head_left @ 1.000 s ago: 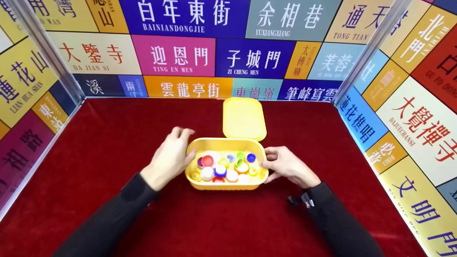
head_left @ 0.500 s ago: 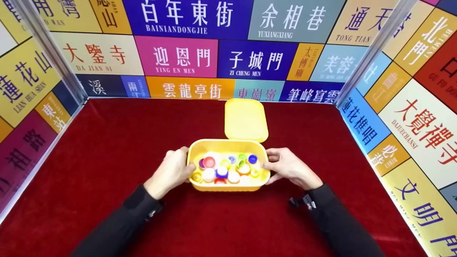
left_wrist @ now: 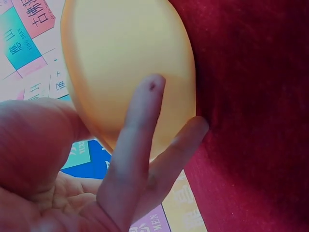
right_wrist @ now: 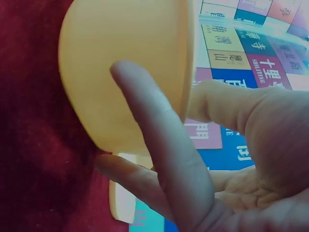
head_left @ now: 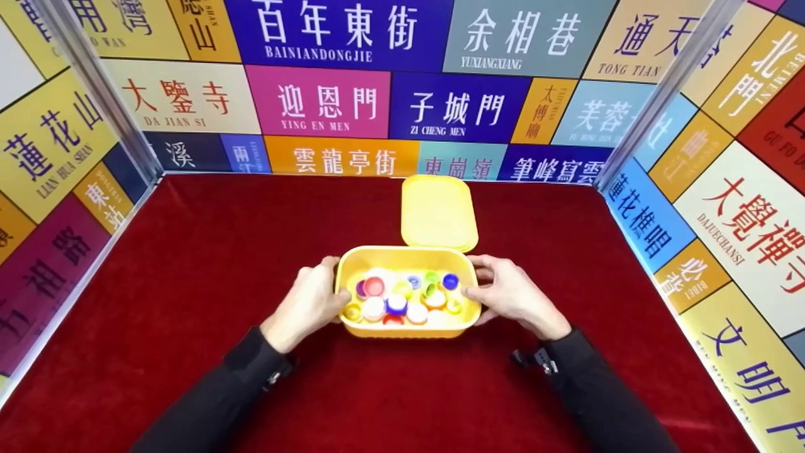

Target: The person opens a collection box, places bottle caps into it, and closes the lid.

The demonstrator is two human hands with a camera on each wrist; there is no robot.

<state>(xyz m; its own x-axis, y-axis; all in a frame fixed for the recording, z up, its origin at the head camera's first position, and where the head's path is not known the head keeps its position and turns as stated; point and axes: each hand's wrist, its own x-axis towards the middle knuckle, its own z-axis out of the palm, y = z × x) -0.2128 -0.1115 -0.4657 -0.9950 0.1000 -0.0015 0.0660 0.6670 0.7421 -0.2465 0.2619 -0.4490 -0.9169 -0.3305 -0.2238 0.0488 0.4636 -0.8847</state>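
Note:
A yellow plastic box (head_left: 409, 331) without its cover sits on the red cloth in the head view. Several bottle caps lie inside it, among them a blue-and-white cap (head_left: 396, 304), a red cap (head_left: 373, 287) and a dark blue cap (head_left: 450, 281). My left hand (head_left: 306, 306) grips the box's left end, thumb over the rim. At the opposite end, my right hand (head_left: 521, 297) holds the box the same way. Each wrist view shows fingers against the outer wall of the box, the left fingers (left_wrist: 145, 111) and the right fingers (right_wrist: 154, 111).
Just behind the box lies its yellow lid (head_left: 439, 211), flat on the red cloth (head_left: 251, 226). Panels printed with place names (head_left: 317, 100) stand along the back and both sides of the table. Metal posts (head_left: 666, 94) rise at the back corners.
My left hand has come down from above the box's left side and taken hold of that end. My right hand keeps its grip. The whole head view has shifted slightly.

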